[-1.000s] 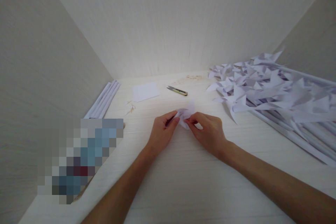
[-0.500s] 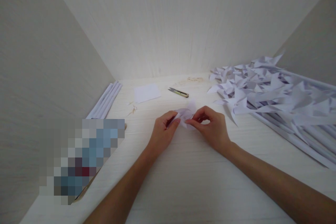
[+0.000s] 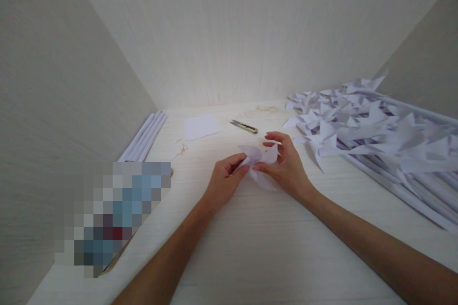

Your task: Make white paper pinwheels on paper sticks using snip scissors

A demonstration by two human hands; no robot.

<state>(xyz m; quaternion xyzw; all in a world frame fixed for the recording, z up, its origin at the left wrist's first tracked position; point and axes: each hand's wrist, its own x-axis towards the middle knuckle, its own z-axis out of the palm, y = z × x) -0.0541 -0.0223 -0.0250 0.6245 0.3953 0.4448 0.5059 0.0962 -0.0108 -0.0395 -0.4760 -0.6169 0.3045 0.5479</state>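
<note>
Between my hands is a white paper pinwheel [image 3: 254, 153], its blades curled and spread out. My left hand [image 3: 229, 176] pinches its left side between thumb and fingers. My right hand [image 3: 286, 167] has its thumb pressed near the pinwheel's middle, with the index and middle fingers raised and curved around the right blade. A small brownish spot shows on that blade. Whatever lies behind the paper is hidden. Just beyond my hands, thread snips [image 3: 244, 127] rest on the white table [image 3: 229, 248].
White paper sheets [image 3: 201, 127] lie at the back left, near small tan scraps [image 3: 182, 149]. More tan bits [image 3: 265, 109] are by the back wall. Rolled paper tubes [image 3: 145, 136] lean at left beside a blurred-out item [image 3: 121, 219]. Many finished pinwheels [image 3: 358, 119] on sticks are heaped at right.
The pinwheel has turned and its blades have spread wider. My right hand's fingers have opened away from a tight pinch, while the left hand keeps its hold.
</note>
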